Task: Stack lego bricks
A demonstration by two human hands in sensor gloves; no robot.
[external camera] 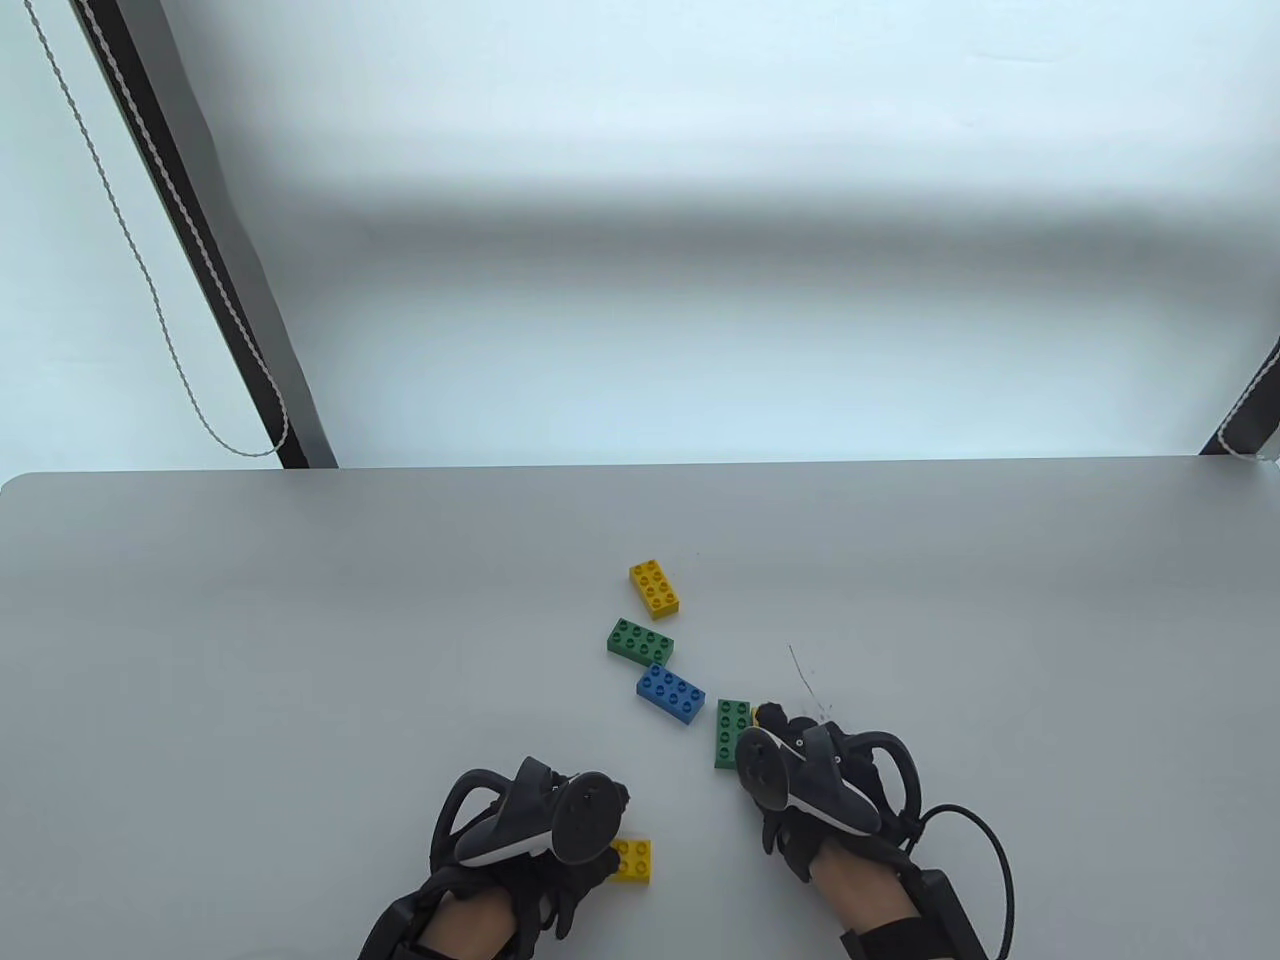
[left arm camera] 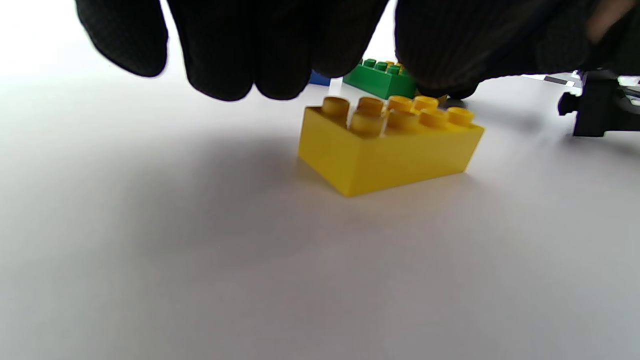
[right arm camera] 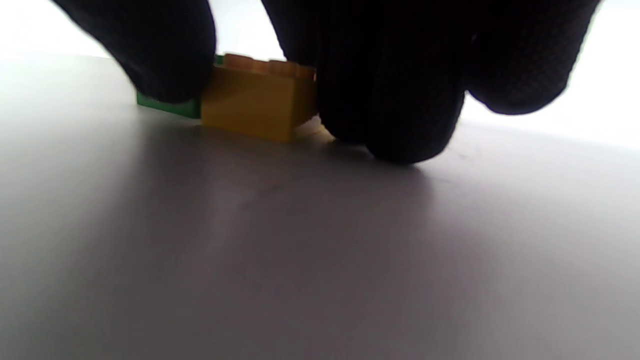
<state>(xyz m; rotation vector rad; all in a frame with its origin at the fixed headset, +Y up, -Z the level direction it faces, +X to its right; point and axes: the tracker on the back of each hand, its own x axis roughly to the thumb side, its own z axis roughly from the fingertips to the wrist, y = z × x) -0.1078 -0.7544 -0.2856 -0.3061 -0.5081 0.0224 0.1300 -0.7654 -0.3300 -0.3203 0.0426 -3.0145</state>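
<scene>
A yellow brick [external camera: 636, 861] lies on the table at the near left, partly under my left hand [external camera: 608, 822]. In the left wrist view the fingers [left arm camera: 240, 60] and thumb hang spread just above this brick [left arm camera: 390, 145] without touching it. My right hand [external camera: 770, 728] is at a green brick [external camera: 730, 728] and pinches a small yellow brick [right arm camera: 255, 100] that rests on the table, thumb on one side and fingers [right arm camera: 395, 110] on the other. The green brick [right arm camera: 167, 106] lies right behind it.
Three loose bricks lie in a diagonal row mid-table: a yellow one [external camera: 655, 587], a green one [external camera: 640, 642] and a blue one [external camera: 671, 694]. The table's far edge [external camera: 640, 466] runs behind them. A cable [external camera: 985, 850] trails from my right wrist.
</scene>
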